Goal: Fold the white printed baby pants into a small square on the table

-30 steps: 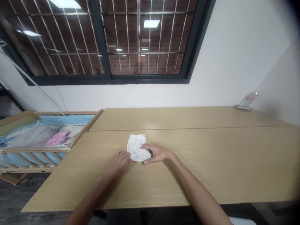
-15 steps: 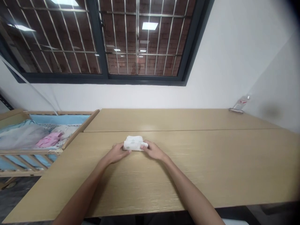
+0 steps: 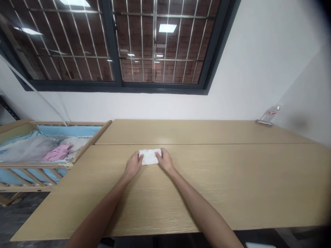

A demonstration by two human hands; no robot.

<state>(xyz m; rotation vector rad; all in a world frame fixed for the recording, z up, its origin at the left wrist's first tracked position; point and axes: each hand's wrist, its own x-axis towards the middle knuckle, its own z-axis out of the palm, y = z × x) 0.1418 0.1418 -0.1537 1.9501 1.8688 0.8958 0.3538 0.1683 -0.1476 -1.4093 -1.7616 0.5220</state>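
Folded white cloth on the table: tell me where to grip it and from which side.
Probably grip the folded white cloth at its two short ends, coming in from left and right. It lies flat and wider than deep on the wooden table, and the left hand and right hand already flank those ends.

folded cloth [image 3: 149, 156] on the table [image 3: 232, 179] — left hand [image 3: 133, 165] at its left, right hand [image 3: 165, 161] at its right, crib [image 3: 38, 155] left of the table

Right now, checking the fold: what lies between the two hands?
Head view: a small folded white cloth on the table, left hand and right hand touching its ends.
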